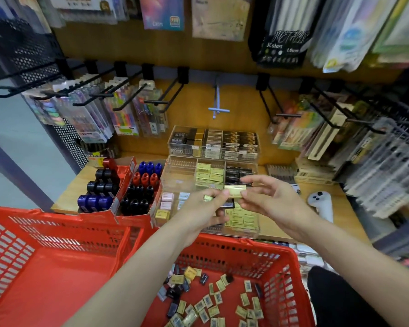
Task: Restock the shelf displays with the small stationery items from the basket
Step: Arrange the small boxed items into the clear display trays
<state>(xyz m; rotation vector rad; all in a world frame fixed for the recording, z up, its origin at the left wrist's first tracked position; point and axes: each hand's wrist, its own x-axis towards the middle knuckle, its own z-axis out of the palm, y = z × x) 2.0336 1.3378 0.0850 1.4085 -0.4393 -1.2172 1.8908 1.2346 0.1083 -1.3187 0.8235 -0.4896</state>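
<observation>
Basket [291, 279] nearest the camera: red, mesh-walled, its floor littered with loose small stationery items [213, 303], mostly pale yellow packets with a few dark ones. Many remain, so I judge the restock far from finished. A second red basket [33, 267] sits to the left; no stock visible in it.

Above the basket rim, both hands meet over the front clear display tray [158, 215]. Left hand [206, 210] has fingers curled round a small clutch of items, one gold packet and something dark showing. Right hand [269, 197] pinches a gold packet [234, 193] between thumb and fingertips, not yet set down. Whether the left fingertips also touch this packet, I cannot tell.

Tray compartments beneath: pale pink and white erasers [167, 205] at left, yellow packets [241, 217] at right, partly hidden by the hands. Middle tray [182, 175]: left compartment looks bare, centre holds yellow packets, right holds dark ones. Gaps remain to fill, in my estimate.

Left of the trays, red cartons of dark, blue and red cylindrical items [139, 185]. A white controller [321, 204] lies on the shelf at right. Rear tray [213, 142] looks fully stocked. Hooks with pen packs [99, 114] hang behind.
</observation>
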